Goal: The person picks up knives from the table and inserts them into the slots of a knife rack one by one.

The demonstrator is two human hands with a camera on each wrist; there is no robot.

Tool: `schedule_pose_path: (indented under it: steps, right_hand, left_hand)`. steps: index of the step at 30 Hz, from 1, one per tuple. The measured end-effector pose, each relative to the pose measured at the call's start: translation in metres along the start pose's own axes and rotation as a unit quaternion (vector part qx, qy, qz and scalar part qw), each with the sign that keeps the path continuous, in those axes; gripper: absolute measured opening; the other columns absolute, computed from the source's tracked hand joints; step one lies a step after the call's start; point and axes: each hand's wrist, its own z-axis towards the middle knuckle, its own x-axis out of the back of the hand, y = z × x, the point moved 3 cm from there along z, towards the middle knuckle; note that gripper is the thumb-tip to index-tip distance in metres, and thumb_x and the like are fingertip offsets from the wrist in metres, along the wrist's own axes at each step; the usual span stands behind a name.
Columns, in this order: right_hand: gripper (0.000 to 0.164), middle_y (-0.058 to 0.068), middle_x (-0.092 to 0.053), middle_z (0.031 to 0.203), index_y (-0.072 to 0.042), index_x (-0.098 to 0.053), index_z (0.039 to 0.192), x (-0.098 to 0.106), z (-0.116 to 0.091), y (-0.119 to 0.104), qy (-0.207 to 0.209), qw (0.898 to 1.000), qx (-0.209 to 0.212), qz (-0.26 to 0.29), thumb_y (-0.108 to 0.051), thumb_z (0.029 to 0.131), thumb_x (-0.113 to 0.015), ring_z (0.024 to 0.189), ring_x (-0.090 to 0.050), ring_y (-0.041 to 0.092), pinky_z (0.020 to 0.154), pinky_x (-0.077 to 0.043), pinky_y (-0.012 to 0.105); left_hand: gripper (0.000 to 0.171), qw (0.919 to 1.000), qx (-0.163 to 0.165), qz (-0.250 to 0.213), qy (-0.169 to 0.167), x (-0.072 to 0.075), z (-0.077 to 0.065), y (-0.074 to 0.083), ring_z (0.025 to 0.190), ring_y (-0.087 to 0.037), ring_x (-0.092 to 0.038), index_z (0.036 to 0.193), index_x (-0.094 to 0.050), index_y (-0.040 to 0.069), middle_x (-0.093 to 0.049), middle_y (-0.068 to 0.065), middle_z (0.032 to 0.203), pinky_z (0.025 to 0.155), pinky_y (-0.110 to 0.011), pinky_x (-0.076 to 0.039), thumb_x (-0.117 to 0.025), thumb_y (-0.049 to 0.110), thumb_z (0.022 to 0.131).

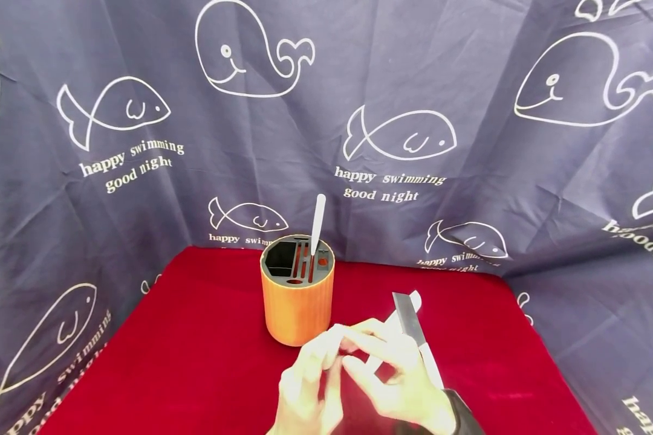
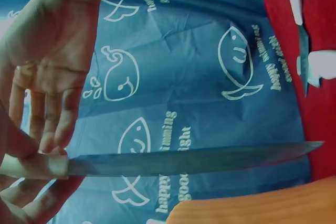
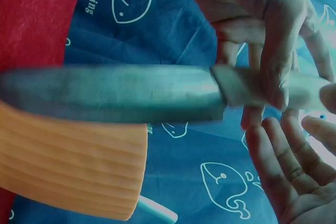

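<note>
Both hands meet just in front of the orange knife block (image 1: pixel 299 311). A kitchen knife (image 3: pixel 115 93) with a pale handle and a broad steel blade hangs between them, tip toward the table; in the head view the hands hide it. My right hand (image 1: pixel 397 374) grips the handle, thumb laid across it and fingers behind, as the right wrist view shows. From the other side my left hand (image 1: pixel 310 380) pinches the handle near its end between thumb and fingers.
A white handle (image 1: pixel 318 220) sticks up from the block's slotted dark top. Right of the hands, on the red cloth (image 1: pixel 207 338), a white-handled knife (image 1: pixel 410 314) lies across another white-ended thing (image 1: pixel 416 299). A blue-grey printed curtain (image 1: pixel 315 151) surrounds the table.
</note>
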Motion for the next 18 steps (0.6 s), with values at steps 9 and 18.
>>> schedule_pose_path:
  steps: [9,18]
  right_hand:
    - [0.050,0.008,-0.074,0.099,-0.003,-0.067,0.129,0.010,-0.003,0.032,0.038,0.989,-0.130,-0.065,0.007,0.081,-0.075,0.090,-0.071,0.015,0.091,-0.055,0.017]
    - [0.049,0.001,-0.076,0.110,-0.016,-0.067,0.132,0.006,-0.006,0.064,0.007,0.970,-0.201,-0.138,-0.007,0.085,-0.078,0.097,-0.074,0.013,0.097,-0.053,0.013]
  left_hand:
    - [0.022,0.9995,0.004,0.015,0.028,0.012,0.015,-0.010,0.079,-0.021,-0.070,0.105,-0.060,-0.016,-0.069,-0.023,0.096,0.087,-0.019,-0.059,-0.063,0.005,0.098]
    - [0.027,0.9975,-0.009,0.040,0.057,0.022,0.025,-0.014,0.085,-0.023,-0.073,0.110,-0.058,-0.014,-0.071,-0.023,0.105,0.091,-0.019,-0.058,-0.067,0.007,0.096]
